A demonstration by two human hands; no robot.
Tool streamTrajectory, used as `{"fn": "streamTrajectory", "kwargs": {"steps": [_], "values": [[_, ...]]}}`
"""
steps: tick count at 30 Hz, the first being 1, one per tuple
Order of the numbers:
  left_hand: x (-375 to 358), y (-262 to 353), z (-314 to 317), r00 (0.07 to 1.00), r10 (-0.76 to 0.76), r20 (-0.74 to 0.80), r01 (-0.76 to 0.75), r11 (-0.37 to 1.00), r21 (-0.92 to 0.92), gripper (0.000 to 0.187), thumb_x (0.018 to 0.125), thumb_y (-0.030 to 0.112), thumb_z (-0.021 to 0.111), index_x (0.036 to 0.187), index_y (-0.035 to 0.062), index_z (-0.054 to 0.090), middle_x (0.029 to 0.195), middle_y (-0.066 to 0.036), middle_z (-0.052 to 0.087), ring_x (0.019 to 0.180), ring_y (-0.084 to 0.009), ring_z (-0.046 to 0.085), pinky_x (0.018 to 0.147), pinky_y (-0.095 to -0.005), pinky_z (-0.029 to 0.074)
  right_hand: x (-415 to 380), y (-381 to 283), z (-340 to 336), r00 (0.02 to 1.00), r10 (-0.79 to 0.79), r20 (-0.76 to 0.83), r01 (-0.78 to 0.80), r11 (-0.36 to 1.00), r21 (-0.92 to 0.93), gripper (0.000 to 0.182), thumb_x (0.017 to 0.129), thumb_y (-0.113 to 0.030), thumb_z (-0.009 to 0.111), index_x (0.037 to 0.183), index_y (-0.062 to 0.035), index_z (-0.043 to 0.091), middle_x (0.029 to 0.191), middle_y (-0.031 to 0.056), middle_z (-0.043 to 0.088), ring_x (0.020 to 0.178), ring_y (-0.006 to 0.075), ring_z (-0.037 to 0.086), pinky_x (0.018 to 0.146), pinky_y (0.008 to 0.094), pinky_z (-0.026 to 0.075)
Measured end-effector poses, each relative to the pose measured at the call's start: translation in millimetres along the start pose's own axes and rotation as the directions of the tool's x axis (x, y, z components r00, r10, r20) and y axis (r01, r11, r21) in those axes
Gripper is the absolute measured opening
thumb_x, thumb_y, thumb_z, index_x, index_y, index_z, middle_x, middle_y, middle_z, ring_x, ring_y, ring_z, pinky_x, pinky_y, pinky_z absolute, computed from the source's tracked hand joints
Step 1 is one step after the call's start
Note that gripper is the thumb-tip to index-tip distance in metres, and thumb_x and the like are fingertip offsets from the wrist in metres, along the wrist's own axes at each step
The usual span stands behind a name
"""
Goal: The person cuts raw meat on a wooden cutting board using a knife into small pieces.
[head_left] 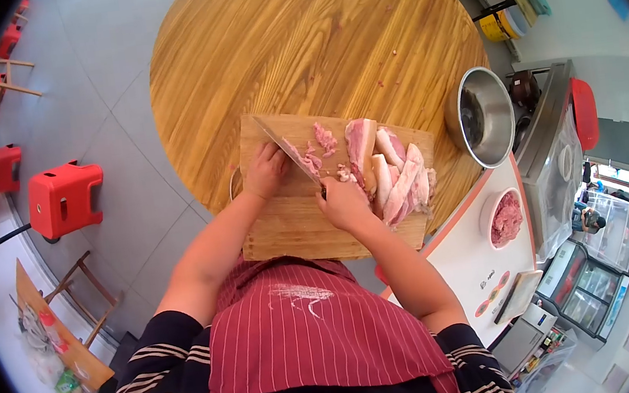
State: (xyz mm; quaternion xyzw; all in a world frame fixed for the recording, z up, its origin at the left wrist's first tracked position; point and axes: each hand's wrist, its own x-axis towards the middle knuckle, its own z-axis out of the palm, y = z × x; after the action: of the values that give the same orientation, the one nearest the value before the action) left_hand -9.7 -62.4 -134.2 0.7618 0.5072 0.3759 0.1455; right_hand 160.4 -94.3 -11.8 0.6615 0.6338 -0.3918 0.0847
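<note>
In the head view my right hand (344,202) is closed round the handle of a kitchen knife (287,150), its blade slanting up and left over the wooden cutting board (287,227). My left hand (268,171) rests on the board just left of the blade, fingers curled; whatever lies under them is hidden. Small cut bits of meat (325,139) lie right of the blade. Beside my right hand, several thick strips of pork belly (402,179) with pale fat are heaped on the board's right side.
The board sits at the near edge of a round wooden table (296,35). A metal bowl (485,116) stands at the table's right edge. Further right, a white bowl of minced meat (505,221) rests on a white table (457,289). A red stool (66,197) stands left.
</note>
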Motion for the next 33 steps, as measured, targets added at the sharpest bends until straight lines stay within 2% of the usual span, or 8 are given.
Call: {"fn": "streamTrajectory", "kwargs": {"steps": [7, 9, 13, 16, 20, 25, 28, 33], "values": [[0.2, -3.1, 3.6, 1.000, 0.019, -0.003, -0.019, 1.000, -0.006, 0.019, 0.072, 0.003, 0.065, 0.090, 0.0048, 0.064, 0.095, -0.009, 0.060, 0.086, -0.0279, 0.056, 0.078, -0.0356, 0.049, 74.6, -24.4, 0.1, 0.966, -0.236, -0.101, 0.243, 0.968, 0.064, 0.030, 0.084, -0.022, 0.056, 0.101, 0.0019, 0.060, 0.086, 0.0274, 0.062, 0.086, 0.0420, 0.060, 0.078, 0.0471, 0.047], [-1.6, -1.2, 3.8, 0.999, 0.030, -0.030, -0.030, 0.999, -0.016, 0.019, 0.071, 0.003, 0.066, 0.090, 0.0053, 0.064, 0.095, -0.008, 0.060, 0.085, -0.0275, 0.056, 0.077, -0.0354, 0.048, 80.1, -24.0, -16.0, 0.989, -0.151, -0.005, 0.151, 0.984, 0.090, 0.031, 0.084, -0.023, 0.057, 0.100, 0.0024, 0.060, 0.087, 0.0275, 0.062, 0.086, 0.0407, 0.060, 0.077, 0.0469, 0.047], [-6.7, -0.7, 0.1, 0.996, 0.045, -0.077, -0.045, 0.999, 0.006, 0.019, 0.071, 0.003, 0.067, 0.089, 0.0052, 0.064, 0.093, -0.008, 0.060, 0.083, -0.0271, 0.056, 0.075, -0.0353, 0.048, 50.8, -3.9, -18.9, 0.992, -0.103, -0.078, 0.116, 0.975, 0.192, 0.033, 0.084, -0.025, 0.057, 0.101, 0.0025, 0.061, 0.088, 0.0269, 0.063, 0.087, 0.0395, 0.060, 0.078, 0.0468, 0.047], [-6.3, 2.8, -2.7, 0.999, -0.027, -0.017, 0.027, 0.999, -0.017, 0.020, 0.071, 0.002, 0.065, 0.090, 0.0050, 0.064, 0.093, -0.009, 0.060, 0.084, -0.0279, 0.056, 0.075, -0.0361, 0.048, 15.7, 5.4, -8.0, 0.972, -0.216, -0.091, 0.225, 0.969, 0.103, 0.028, 0.083, -0.022, 0.057, 0.099, 0.0001, 0.059, 0.081, 0.0240, 0.063, 0.084, 0.0381, 0.062, 0.073, 0.0462, 0.048], [-6.0, 3.5, -4.0, 1.000, -0.010, 0.009, 0.010, 1.000, 0.012, 0.021, 0.069, 0.003, 0.065, 0.090, 0.0052, 0.064, 0.092, -0.008, 0.060, 0.085, -0.0285, 0.055, 0.076, -0.0368, 0.047, 10.5, -1.0, 7.7, 1.000, -0.022, 0.007, 0.023, 0.998, -0.067, 0.030, 0.085, -0.023, 0.055, 0.106, -0.0034, 0.060, 0.086, 0.0241, 0.064, 0.083, 0.0394, 0.061, 0.075, 0.0463, 0.048], [-6.3, -3.1, -2.1, 0.999, 0.017, 0.035, -0.018, 1.000, 0.004, 0.022, 0.069, 0.002, 0.065, 0.091, 0.0047, 0.063, 0.091, -0.008, 0.060, 0.086, -0.0285, 0.055, 0.076, -0.0373, 0.047, 79.8, -16.9, 17.7, 0.968, -0.247, -0.055, 0.251, 0.964, 0.088, 0.024, 0.082, -0.022, 0.058, 0.093, -0.0020, 0.065, 0.084, 0.0222, 0.065, 0.083, 0.0383, 0.063, 0.074, 0.0455, 0.049], [-9.0, -5.2, 3.6, 0.999, 0.042, -0.017, -0.043, 0.999, -0.020, 0.023, 0.069, 0.001, 0.066, 0.092, 0.0048, 0.063, 0.092, -0.008, 0.060, 0.084, -0.0285, 0.055, 0.074, -0.0367, 0.048, 89.9, -17.8, -3.1, 0.996, -0.081, -0.040, 0.088, 0.969, 0.229, 0.023, 0.081, -0.023, 0.059, 0.087, -0.0010, 0.066, 0.083, 0.0216, 0.065, 0.081, 0.0366, 0.063, 0.073, 0.0433, 0.050], [-10.6, -2.2, 4.4, 0.998, -0.039, -0.058, 0.038, 0.999, -0.015, 0.024, 0.070, 0.001, 0.066, 0.093, 0.0048, 0.062, 0.092, -0.009, 0.060, 0.084, -0.0287, 0.056, 0.074, -0.0367, 0.048, 40.5, -5.6, -17.9, 0.982, -0.155, -0.106, 0.174, 0.964, 0.203, 0.029, 0.083, -0.024, 0.058, 0.096, 0.0021, 0.063, 0.086, 0.0226, 0.065, 0.084, 0.0377, 0.062, 0.076, 0.0425, 0.049]]}}
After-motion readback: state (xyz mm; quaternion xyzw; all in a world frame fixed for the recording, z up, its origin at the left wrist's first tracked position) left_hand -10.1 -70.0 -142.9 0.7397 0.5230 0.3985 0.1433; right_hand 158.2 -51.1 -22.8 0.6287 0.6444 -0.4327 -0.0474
